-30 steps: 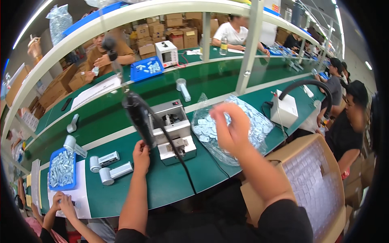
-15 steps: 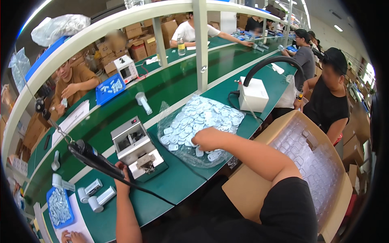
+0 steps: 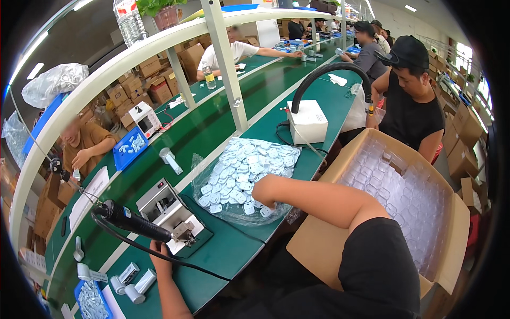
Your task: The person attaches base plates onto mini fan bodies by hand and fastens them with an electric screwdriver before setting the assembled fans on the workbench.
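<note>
My right hand (image 3: 267, 192) reaches down onto a heap of small pale-blue plastic plates (image 3: 241, 169) in a spread-open clear plastic bag (image 3: 249, 217). Its fingers are curled downward, and their tips and anything between them are hidden. My left hand (image 3: 161, 258) is at the near side of a metal benchtop screw feeder (image 3: 178, 220), just below the end of a black electric screwdriver (image 3: 133, 220). The screwdriver hangs slanted from a cord, across the feeder's front. Its cable passes over my left hand, and I cannot tell whether those fingers grip anything.
An open carton (image 3: 340, 239) of clear plastic trays stands at my right. A white box with a black hose (image 3: 308, 122) is behind the bag. Pale handheld housings (image 3: 141, 284) and a blue parts tray (image 3: 93, 300) lie left. Co-workers sit across the belt (image 3: 194, 141) and right.
The whole view has shifted, bringing a bottle and plant into sight on the top rail. My right hand has turned fingers-down over the plates. The screwdriver now lies more across the feeder.
</note>
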A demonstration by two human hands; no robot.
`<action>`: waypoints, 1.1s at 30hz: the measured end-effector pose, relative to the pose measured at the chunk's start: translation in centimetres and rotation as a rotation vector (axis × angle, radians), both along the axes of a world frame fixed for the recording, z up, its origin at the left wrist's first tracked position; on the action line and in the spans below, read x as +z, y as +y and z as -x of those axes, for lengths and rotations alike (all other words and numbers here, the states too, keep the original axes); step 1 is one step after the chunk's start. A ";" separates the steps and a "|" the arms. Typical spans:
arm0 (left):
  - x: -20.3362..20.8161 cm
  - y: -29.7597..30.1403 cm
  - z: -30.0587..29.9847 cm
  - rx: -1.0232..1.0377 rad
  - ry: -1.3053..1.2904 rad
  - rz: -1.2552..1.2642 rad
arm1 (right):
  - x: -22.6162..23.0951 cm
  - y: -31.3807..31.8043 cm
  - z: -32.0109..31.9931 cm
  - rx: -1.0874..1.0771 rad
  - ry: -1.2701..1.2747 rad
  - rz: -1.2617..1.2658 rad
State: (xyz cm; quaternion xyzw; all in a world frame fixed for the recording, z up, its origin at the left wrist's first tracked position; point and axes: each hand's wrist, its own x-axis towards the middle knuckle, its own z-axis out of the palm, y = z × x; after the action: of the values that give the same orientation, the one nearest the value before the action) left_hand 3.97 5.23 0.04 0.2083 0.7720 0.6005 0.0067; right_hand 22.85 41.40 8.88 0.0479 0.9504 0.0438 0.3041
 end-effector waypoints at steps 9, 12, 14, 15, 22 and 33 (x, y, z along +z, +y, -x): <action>-0.9 -0.7 0.4 0.044 0.000 0.056 | -1.2 -1.1 0.9 0.057 0.445 0.072; -1.4 -1.0 1.0 0.001 -0.015 0.057 | -1.5 -1.4 1.3 0.057 0.573 0.090; -1.6 -0.9 1.0 -0.016 -0.010 0.033 | -1.2 -1.6 1.4 0.052 0.632 0.103; -2.2 -1.2 1.3 -0.009 -0.012 0.030 | -0.3 -1.8 1.4 0.041 0.554 0.094; -3.3 -1.7 1.9 0.076 0.032 0.103 | 0.2 -0.9 0.6 0.091 0.231 0.085; -4.0 -2.9 2.1 0.054 0.156 0.116 | 0.8 -3.3 1.4 0.168 0.480 0.171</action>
State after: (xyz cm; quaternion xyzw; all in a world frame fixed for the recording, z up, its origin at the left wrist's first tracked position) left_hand 1.88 2.29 -4.00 0.2328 0.8091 0.5366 -0.0574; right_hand 21.50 38.08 9.67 -0.0479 0.9962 -0.0242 0.0683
